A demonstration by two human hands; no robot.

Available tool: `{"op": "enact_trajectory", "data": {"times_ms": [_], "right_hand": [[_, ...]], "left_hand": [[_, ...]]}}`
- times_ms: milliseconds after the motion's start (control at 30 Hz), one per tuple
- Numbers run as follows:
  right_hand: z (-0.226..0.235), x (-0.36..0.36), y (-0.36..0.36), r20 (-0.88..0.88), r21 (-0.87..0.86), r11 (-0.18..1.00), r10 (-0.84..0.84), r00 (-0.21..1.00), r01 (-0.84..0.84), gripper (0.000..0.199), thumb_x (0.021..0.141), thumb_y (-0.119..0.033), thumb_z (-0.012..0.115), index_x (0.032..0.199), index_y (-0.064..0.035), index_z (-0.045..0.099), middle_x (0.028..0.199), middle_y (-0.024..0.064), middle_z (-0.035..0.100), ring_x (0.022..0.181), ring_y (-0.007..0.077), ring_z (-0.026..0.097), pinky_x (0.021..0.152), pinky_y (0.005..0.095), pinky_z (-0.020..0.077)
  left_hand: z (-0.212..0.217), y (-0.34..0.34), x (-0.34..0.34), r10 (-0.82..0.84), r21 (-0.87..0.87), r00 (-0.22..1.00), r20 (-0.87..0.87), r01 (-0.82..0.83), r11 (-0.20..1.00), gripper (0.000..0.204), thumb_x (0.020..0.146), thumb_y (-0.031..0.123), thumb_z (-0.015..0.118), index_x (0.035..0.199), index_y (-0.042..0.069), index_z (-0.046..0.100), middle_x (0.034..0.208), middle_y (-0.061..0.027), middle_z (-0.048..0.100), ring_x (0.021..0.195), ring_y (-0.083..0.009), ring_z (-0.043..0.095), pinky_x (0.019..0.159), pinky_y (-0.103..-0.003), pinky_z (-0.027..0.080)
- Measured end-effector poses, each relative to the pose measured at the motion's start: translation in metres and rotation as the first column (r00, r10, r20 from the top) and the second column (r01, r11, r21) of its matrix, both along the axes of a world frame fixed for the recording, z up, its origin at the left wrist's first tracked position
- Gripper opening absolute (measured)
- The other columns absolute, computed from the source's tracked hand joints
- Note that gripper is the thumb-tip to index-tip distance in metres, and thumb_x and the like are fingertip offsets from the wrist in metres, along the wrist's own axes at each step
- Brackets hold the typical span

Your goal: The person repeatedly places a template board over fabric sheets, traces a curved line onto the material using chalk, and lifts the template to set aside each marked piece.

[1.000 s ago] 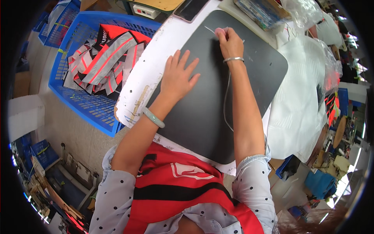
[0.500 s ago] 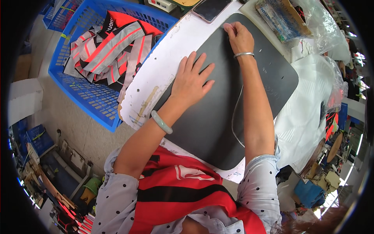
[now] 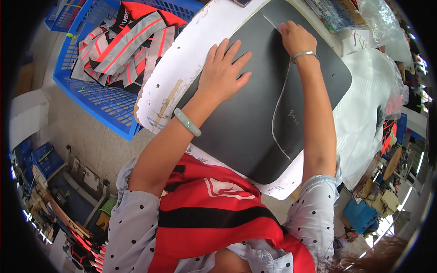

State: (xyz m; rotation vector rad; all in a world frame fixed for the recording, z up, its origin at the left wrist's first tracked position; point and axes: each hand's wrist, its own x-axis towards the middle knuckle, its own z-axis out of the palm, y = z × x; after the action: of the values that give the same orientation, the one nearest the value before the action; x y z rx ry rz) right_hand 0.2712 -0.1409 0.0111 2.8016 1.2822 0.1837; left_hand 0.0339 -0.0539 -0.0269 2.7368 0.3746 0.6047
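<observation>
A dark grey sheet with rounded corners (image 3: 255, 91) lies on the white tabletop. My left hand (image 3: 223, 70) rests flat on its left part, fingers spread. Over the upper right part, my right hand (image 3: 298, 36) is closed in a pinch, fingertips down at the surface; whatever they hold is hidden. A short pale line (image 3: 270, 21) leads up to those fingertips from the upper left. A longer curved pale line (image 3: 275, 113) runs from below my right wrist toward the sheet's lower edge. Whether these are marks or thread, I cannot tell.
On the left, a blue plastic basket (image 3: 91, 102) holds grey, red and black striped fabric pieces (image 3: 129, 50). White sheeting (image 3: 359, 104) and clear plastic bags (image 3: 387, 27) lie right of the sheet. A box (image 3: 337, 13) stands at the far right of the tabletop (image 3: 159, 93).
My right hand has moved right across the sheet, and a short pale line now shows where its fingertips were. My left hand stays flat on the sheet. The whole view has shifted slightly.
</observation>
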Motion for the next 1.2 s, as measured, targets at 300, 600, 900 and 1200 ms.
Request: {"op": "enact_trajectory", "data": {"times_ms": [300,600,900,1200], "right_hand": [[-0.021,-0.059,-0.203,-0.453,0.643,0.46,-0.417,0.788,0.613,0.03,0.091,-0.022,0.055,0.093,0.006,0.064,0.083,0.0118,0.064,0.08,0.0179,0.06,0.075,0.0315,0.0476],[-0.03,-0.088,-0.242,-0.572,0.503,0.375,-0.531,0.625,0.779,0.037,0.093,-0.033,0.06,0.099,0.003,0.064,0.085,0.0071,0.062,0.076,0.0133,0.055,0.072,0.0278,0.0457],[-0.003,-0.082,-0.207,-0.278,0.605,0.567,-0.508,0.815,0.56,0.034,0.094,-0.028,0.059,0.1,0.0053,0.063,0.098,0.0151,0.065,0.089,0.0244,0.06,0.082,0.0346,0.0469],[-0.011,-0.011,-0.003,-0.301,0.484,0.85,-0.062,0.952,0.209,0.031,0.091,-0.035,0.057,0.086,-0.0045,0.062,0.083,0.0179,0.062,0.081,0.0386,0.059,0.071,0.0469,0.0461]], "left_hand": [[0.007,0.002,-0.002,-0.006,-0.043,1.0,-0.023,0.005,0.999,0.048,0.085,0.034,0.066,0.129,0.019,0.059,0.142,-0.0157,0.044,0.135,-0.0373,0.035,0.11,-0.049,0.03],[0.006,0.002,-0.001,-0.008,-0.038,0.999,-0.046,0.007,0.999,0.048,0.085,0.035,0.066,0.13,0.019,0.059,0.145,-0.0174,0.04,0.136,-0.0372,0.034,0.111,-0.049,0.028],[0.002,0.002,-0.001,-0.011,-0.001,1.0,-0.025,0.011,1.0,0.047,0.086,0.035,0.066,0.13,0.02,0.059,0.143,-0.0168,0.041,0.134,-0.0373,0.036,0.111,-0.049,0.029],[0.005,0.001,-0.001,0.007,-0.04,0.999,-0.033,-0.008,0.999,0.053,0.082,0.045,0.069,0.129,0.023,0.06,0.144,-0.0164,0.041,0.134,-0.0372,0.035,0.111,-0.049,0.028]]}}
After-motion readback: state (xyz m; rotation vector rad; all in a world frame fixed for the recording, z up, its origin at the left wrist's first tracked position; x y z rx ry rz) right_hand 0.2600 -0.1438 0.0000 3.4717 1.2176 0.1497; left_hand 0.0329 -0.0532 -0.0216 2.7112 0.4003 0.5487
